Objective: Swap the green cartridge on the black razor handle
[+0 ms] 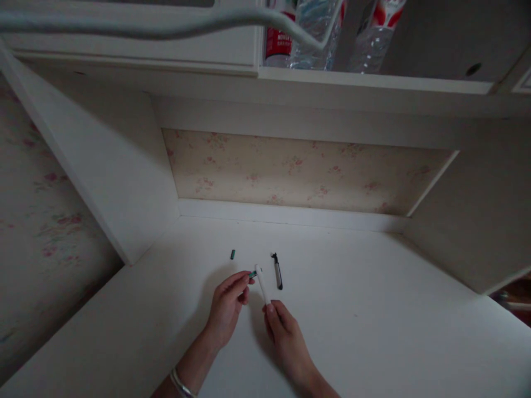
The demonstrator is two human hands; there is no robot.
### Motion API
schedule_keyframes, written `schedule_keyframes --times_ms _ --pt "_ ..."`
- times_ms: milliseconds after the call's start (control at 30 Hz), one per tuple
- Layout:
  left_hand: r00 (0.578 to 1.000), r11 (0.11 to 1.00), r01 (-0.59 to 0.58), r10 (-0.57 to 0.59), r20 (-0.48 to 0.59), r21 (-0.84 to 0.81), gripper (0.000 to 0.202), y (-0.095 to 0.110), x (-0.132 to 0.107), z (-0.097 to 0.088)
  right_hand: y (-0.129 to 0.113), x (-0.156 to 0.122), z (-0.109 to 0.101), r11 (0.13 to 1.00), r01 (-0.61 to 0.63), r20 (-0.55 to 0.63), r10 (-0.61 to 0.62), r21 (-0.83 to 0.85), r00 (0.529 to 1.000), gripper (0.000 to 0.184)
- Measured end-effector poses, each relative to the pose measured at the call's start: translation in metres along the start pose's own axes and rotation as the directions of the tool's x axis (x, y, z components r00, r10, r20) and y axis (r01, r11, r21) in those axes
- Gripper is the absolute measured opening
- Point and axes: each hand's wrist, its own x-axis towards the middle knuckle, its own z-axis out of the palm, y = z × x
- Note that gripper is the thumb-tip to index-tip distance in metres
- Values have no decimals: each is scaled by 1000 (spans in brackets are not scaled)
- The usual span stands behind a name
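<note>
My left hand (pixel 227 303) pinches a small green piece (pixel 253 274) between its fingertips. My right hand (pixel 284 330) grips the lower end of a white pen barrel (pixel 261 283), which points up and away from me. The green piece sits right beside the barrel's upper end. A dark pen part with a clip (pixel 277 271) lies on the white desk (pixel 373 309) just right of the barrel. Another small green cap (pixel 233 254) rests on the desk behind my left hand.
The desk sits in a white alcove with a floral back panel (pixel 298 171) and side walls left and right. A shelf (pixel 373 82) overhead carries plastic bottles (pixel 315 33). A pale cable (pixel 166 25) runs across the top. A bracelet (pixel 180 384) circles my left wrist.
</note>
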Motion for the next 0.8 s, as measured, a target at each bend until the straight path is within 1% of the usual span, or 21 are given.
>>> schedule_keyframes --times_ms 67,167,200,300,333,467,500,633,667,767,800 --pt "1000 1000 -18 18 9 1 23 0 1 0 -1 0 0 1000 -16 18 16 -3 1000 41" --pt "1000 999 -31 31 1 -9 20 -1 2 -1 -2 0 -1 999 -27 95 29 -18 995 40" --pt "999 999 -34 34 0 -11 20 -1 3 -1 -2 0 -1 1000 -24 93 26 -16 995 39" --pt "999 999 -39 39 2 -7 21 -2 5 -3 -1 1 -2 1000 -7 8 7 -11 1000 39" --pt "999 999 -41 41 4 -2 22 -2 5 -3 0 1 -3 1000 -3 -2 3 -18 1000 39" --pt "999 998 -52 52 7 16 20 -2 5 -4 -1 1 -3 999 5 87 -1 -42 996 38" --pt "999 998 -54 54 4 19 19 -2 5 -4 -2 1 -3 999 11 86 -7 -41 996 38" --pt "998 998 -55 55 -16 35 22 -1 5 -2 -3 0 -3 999 25 -14 -26 -46 1000 38" --pt "998 998 -55 56 -18 41 22 -1 5 -2 -3 0 -3 998 26 -12 -27 -55 1000 38" --pt "999 998 -50 51 -14 43 23 -2 5 -2 -4 -1 -3 996 31 54 -26 -86 998 38" --pt "999 998 -49 50 -14 44 23 -2 5 -2 -5 -1 -3 996 29 60 -24 -90 998 38"
